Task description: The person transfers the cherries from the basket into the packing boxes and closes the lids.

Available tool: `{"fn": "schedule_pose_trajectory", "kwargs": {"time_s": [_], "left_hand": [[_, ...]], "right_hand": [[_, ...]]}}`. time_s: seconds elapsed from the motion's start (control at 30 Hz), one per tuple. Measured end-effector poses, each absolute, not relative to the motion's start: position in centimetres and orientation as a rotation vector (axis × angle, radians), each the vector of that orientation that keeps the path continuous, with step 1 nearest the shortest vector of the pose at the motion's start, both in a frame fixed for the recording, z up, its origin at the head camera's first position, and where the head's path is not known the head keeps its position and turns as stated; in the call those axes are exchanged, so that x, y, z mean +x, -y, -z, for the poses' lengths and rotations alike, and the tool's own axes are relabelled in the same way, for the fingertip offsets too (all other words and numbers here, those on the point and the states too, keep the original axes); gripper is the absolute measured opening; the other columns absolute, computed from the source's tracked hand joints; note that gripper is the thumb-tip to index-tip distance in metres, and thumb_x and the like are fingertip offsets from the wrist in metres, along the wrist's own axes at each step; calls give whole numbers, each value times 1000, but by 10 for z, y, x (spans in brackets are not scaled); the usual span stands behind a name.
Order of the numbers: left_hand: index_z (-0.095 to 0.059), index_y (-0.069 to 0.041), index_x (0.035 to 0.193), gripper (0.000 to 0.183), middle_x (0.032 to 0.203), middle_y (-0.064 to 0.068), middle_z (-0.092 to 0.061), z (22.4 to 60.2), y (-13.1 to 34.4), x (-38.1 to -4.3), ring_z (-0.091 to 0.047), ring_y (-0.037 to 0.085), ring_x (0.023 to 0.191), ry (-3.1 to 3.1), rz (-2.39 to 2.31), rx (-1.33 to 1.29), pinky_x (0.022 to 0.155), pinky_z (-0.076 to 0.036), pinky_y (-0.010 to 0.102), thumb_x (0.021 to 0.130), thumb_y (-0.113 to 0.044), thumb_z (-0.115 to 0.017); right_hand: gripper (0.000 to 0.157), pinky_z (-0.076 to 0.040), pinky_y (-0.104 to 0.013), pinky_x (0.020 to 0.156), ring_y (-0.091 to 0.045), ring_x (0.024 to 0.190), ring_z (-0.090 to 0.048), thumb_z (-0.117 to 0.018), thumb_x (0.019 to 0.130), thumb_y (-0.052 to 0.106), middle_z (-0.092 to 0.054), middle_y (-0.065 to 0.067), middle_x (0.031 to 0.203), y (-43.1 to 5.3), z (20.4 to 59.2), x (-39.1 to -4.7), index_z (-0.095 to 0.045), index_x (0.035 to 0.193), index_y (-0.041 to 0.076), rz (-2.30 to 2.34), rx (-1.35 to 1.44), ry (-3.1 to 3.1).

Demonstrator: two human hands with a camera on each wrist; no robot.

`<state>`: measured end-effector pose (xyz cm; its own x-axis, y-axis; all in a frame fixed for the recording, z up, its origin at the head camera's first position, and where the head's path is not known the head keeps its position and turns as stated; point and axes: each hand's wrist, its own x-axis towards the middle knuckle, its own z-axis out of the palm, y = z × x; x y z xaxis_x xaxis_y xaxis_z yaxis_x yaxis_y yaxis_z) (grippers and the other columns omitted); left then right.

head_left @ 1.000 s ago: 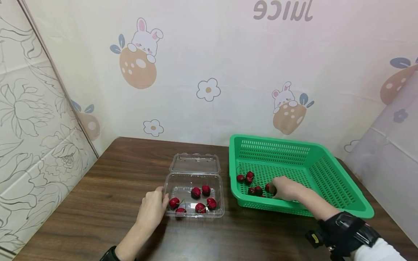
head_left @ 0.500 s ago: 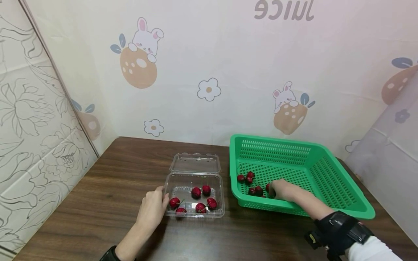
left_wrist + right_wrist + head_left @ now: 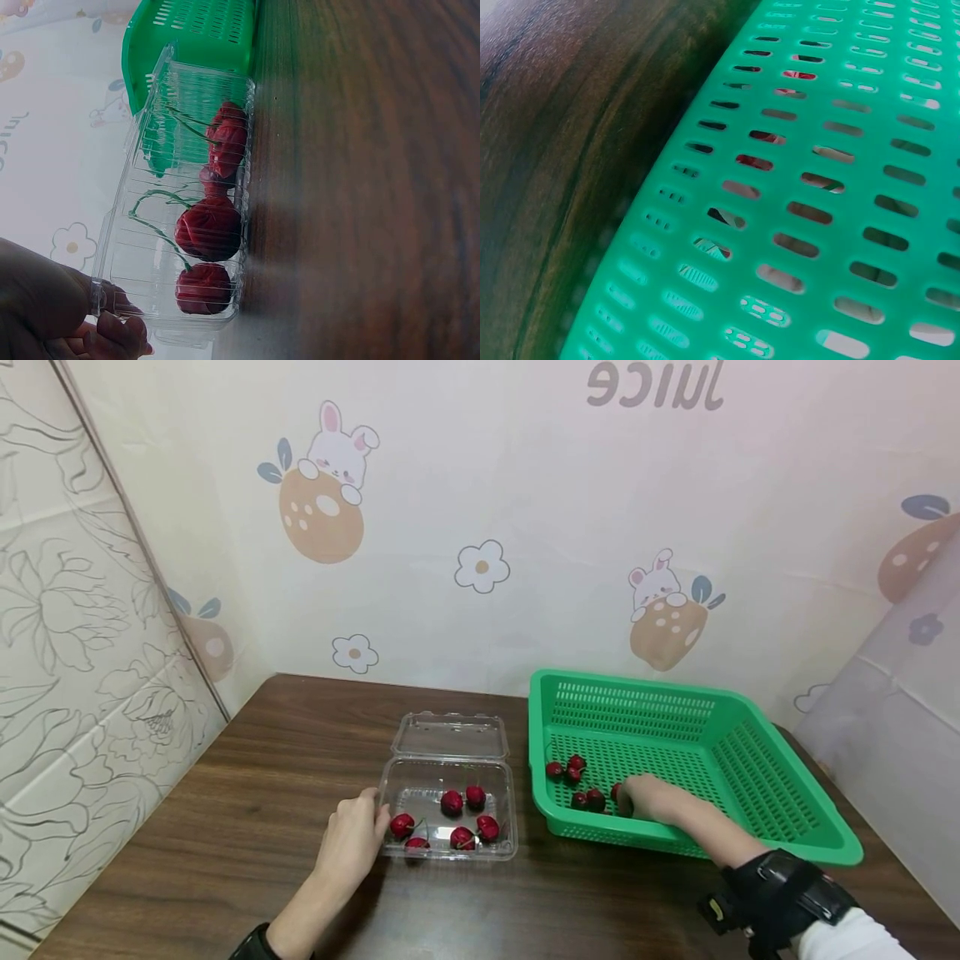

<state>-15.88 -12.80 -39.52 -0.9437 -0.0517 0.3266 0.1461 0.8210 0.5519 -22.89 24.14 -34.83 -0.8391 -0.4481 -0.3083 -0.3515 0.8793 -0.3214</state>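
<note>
My left hand [image 3: 348,839] holds the left side of a clear plastic clamshell box [image 3: 491,853], its thumb and fingers at the rim in the left wrist view. The box lies with its lid [image 3: 450,737] folded back. Several dark red cherries [image 3: 452,803], some with green stems, rest inside. My right hand [image 3: 660,802] reaches into a green plastic basket [image 3: 697,693], fingers pointing down beside a cherry [image 3: 616,792]. The palm hides its fingertips; I cannot tell whether they grip a cherry. Through the basket's slots, the right wrist view shows bits of red and skin.
More cherries [image 3: 576,764] lie in the basket's left part. Box and basket stand apart on a dark wooden table [image 3: 300,735], the basket at the right near the patterned back wall [image 3: 420,485]. A second patterned sheet [image 3: 82,610] hangs at the left.
My right hand has turned slightly and drawn its fingers in lower among the cherries, its forearm shifting a little left. The left hand, box and basket stay in place.
</note>
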Motion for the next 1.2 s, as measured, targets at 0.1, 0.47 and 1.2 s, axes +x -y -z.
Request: {"fn": "schedule_pose_trajectory", "kwargs": {"time_s": [0.1, 0.47, 1.2], "left_hand": [[-57, 9, 90, 14, 55, 2, -49, 395, 128, -159, -41, 12, 43, 2678, 846, -64, 34, -31, 23, 82, -2, -56], [-57, 8, 88, 12, 55, 2, -49, 395, 128, -159, -41, 12, 43, 2669, 846, -69, 34, -32, 24, 82, -2, -56], [-57, 10, 90, 14, 55, 3, -50, 397, 128, -159, -39, 10, 42, 2666, 848, -64, 34, -30, 22, 81, -2, -57]], "right_hand": [[33, -18, -33, 55, -15, 57, -14, -42, 81, -14, -17, 1, 61, -243, 347, -228, -32, 63, 12, 381, -620, -2670], [5, -41, -27, 53, -9, 60, -49, -66, 76, 4, -54, 3, 70, -256, 337, -227, -61, 77, 7, 422, -773, -2718], [16, -42, -30, 54, -13, 65, -54, -67, 78, 14, -58, 2, 74, -258, 312, -218, -64, 89, 4, 560, -645, -2825]]}}
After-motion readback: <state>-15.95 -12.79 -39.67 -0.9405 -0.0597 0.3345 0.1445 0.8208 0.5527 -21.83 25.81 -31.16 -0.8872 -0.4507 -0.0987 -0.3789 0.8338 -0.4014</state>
